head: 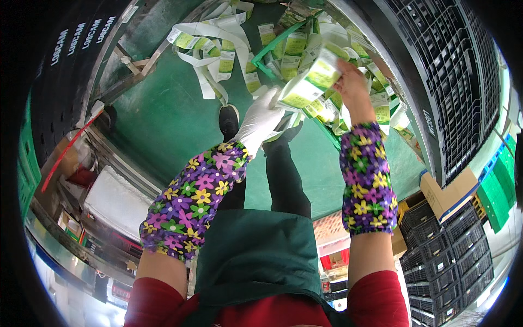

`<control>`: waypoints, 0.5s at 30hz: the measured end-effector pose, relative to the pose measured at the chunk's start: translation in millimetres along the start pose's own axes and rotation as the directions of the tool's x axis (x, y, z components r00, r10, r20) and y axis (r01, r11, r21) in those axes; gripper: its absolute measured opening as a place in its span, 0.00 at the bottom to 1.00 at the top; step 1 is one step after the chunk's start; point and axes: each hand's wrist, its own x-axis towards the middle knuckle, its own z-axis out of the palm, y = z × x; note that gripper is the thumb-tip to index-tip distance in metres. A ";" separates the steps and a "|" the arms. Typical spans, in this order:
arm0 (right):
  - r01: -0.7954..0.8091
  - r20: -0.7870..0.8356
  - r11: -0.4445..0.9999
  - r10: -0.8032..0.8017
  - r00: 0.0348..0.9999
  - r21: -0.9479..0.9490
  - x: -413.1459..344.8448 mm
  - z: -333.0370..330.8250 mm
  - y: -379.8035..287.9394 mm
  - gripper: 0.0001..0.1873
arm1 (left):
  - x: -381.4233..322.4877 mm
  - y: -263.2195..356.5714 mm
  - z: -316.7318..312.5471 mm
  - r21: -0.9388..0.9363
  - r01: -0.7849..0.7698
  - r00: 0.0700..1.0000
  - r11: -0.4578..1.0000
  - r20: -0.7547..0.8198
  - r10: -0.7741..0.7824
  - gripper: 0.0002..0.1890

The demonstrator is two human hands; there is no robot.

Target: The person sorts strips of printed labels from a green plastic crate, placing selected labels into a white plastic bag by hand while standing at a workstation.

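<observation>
My left hand (pixel 263 118), in a white glove, grips one end of a strip of green-and-white printed labels (pixel 312 81). The bare fingers of my right hand (pixel 352 83) pinch the strip's other end, slightly blurred. Below and beyond my hands, a green plastic basket (pixel 278 45) is heaped with more label strips (pixel 291 61). Some strips hang over its edge. Another tangle of label strips with white backing (pixel 226 61) trails over the green floor to the left of the basket. A strip also hangs beneath my left hand.
Stacked black crates (pixel 457 81) rise at the right, and black panels (pixel 65 73) stand at the left. A white foam box (pixel 116 204) lies at the lower left. More black crates (pixel 445 261) and a cardboard box (pixel 447 190) are at the lower right. My shoe (pixel 229 118) is near the loose strips.
</observation>
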 end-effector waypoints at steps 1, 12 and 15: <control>0.087 0.089 0.977 -0.106 0.990 0.194 -3.7 -15.0 -2.9 0.17 | -0.3 1.6 -0.4 0.020 0.014 1.000 1.000 -0.006 -0.013 0.34; 0.028 0.167 0.704 -0.207 0.964 0.710 -173.5 -118.9 19.5 0.17 | -26.3 24.9 -3.3 0.526 -0.264 0.886 0.809 -0.199 0.418 0.25; 0.029 0.113 0.695 -0.159 0.981 0.719 -194.3 -123.7 29.2 0.13 | -23.6 29.9 2.3 0.537 -0.331 0.845 0.776 -0.197 0.497 0.23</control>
